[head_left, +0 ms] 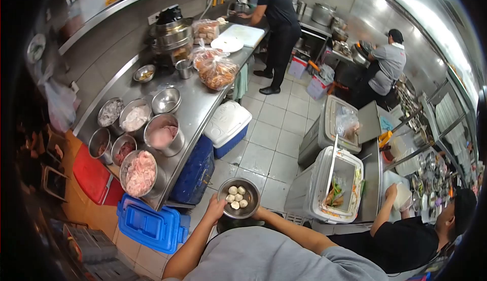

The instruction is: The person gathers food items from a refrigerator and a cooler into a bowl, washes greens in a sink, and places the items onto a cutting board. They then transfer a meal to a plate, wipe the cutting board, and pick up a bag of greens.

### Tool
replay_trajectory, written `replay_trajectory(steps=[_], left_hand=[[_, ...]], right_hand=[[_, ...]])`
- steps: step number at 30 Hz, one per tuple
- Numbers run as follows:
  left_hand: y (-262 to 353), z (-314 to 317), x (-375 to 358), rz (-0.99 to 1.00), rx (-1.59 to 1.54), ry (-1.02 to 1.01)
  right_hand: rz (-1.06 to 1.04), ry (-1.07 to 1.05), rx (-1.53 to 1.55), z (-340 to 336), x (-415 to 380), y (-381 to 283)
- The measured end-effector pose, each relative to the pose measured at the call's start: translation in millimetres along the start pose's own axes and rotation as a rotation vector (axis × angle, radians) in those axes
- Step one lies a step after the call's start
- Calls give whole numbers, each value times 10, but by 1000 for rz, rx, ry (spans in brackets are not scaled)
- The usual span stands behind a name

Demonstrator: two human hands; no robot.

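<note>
In front of my body a round metal bowl (250, 193) is held level, with several small white balls (236, 197) lying together in its bottom. My left hand (216, 208) is closed on the bowl's left rim. On the opposite side, my right hand (259, 213) supports the lower right edge; its fingers are mostly hidden under the bowl. To the left of the bowl, at the counter's near end, a metal container of pale pink meat (140, 173) is the closest of several metal containers.
A steel counter (195, 101) on the left carries bagged food (217, 70). Beneath it stand coolers (227, 123), and a blue lid (149, 223) lies on the floor. An open grey bin (317, 192) stands at right. One person (413, 240) works close by at right; two others are farther back.
</note>
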State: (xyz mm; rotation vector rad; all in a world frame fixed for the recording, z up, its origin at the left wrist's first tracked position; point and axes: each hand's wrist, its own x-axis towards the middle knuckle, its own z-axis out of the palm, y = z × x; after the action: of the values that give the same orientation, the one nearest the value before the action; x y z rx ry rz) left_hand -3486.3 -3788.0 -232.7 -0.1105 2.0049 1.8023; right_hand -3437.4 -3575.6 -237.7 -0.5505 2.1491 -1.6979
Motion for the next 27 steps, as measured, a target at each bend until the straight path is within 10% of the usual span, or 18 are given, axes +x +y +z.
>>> replay_trajectory(steps=[9, 12, 23, 27], left_hand=[[600, 565, 1134, 32, 298, -219], [1096, 955, 1511, -434, -71, -420], [1859, 1729, 3125, -499, -6, -215], [1766, 1703, 3566, -467, -484, -141]], right_hand=[[84, 139, 118, -1141, 211, 573], [85, 146, 133, -1767, 323, 742], [27, 112, 292, -3779, 1512, 1060], [67, -14, 306, -4276, 2115, 1176]])
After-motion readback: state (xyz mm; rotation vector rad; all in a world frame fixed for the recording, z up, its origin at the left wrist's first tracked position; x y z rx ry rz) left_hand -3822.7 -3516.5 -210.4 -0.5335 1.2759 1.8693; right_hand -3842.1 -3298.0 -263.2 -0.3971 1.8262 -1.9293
